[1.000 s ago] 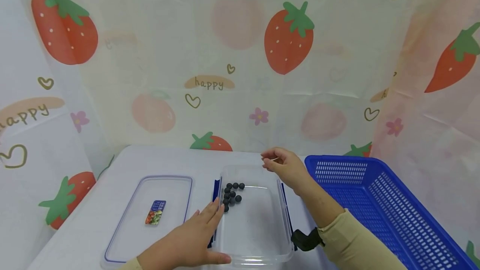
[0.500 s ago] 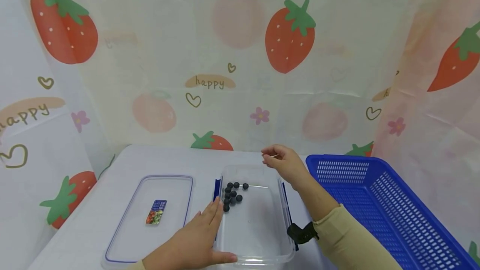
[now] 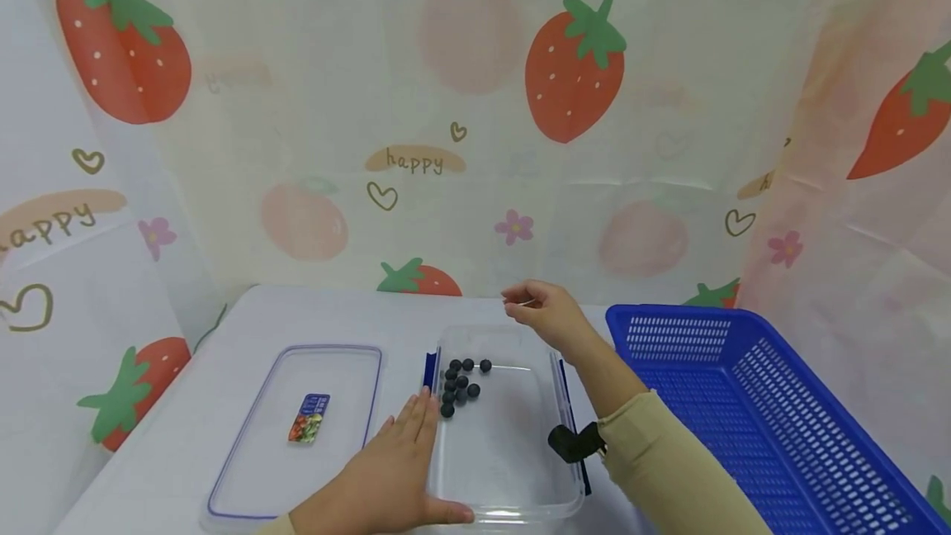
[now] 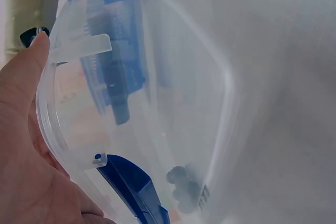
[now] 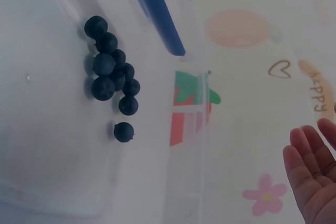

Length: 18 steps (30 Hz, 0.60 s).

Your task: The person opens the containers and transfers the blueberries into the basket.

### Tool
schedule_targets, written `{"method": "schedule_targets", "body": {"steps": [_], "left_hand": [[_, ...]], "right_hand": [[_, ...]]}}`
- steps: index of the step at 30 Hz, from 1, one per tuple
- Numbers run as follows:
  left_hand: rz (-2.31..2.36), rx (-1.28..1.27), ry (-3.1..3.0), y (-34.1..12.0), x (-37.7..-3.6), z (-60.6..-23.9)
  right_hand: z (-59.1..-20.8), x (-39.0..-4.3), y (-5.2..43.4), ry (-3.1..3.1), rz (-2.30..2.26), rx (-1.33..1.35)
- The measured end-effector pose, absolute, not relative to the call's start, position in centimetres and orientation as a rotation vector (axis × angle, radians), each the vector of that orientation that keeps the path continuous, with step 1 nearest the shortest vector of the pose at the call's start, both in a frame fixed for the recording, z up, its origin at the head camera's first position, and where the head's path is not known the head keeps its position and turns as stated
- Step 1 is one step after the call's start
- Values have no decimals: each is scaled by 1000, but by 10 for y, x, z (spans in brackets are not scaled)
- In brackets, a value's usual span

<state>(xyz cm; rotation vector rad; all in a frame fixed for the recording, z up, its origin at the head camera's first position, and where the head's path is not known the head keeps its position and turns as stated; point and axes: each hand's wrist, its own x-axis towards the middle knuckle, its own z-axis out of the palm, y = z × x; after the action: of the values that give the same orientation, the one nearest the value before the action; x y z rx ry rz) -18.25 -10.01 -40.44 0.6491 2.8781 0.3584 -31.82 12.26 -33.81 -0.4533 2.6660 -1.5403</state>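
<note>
Strawberry-print curtain [image 3: 475, 106] backdrop, white table [image 3: 327, 312], soft light

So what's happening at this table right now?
A person is working over a clear plastic box that holds a cluster of small dark balls near its far left corner. The left hand rests flat against the box's near left side, thumb along the front rim. The right hand hovers above the far edge, fingers loosely curled. The box's lid lies to the left, a blue basket to the right.
</note>
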Motion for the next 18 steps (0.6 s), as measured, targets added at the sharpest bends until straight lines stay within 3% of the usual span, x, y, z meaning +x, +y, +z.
{"method": "schedule_targets", "body": {"steps": [10,18], "left_hand": [[310,670,2904,-100,-184,-406],[294,678,2903,-102,-182,-405]], "right_hand": [[-355,-336,106,2584,-1529,-523],[-368,-347,93,2535,-1497,-422]]}}
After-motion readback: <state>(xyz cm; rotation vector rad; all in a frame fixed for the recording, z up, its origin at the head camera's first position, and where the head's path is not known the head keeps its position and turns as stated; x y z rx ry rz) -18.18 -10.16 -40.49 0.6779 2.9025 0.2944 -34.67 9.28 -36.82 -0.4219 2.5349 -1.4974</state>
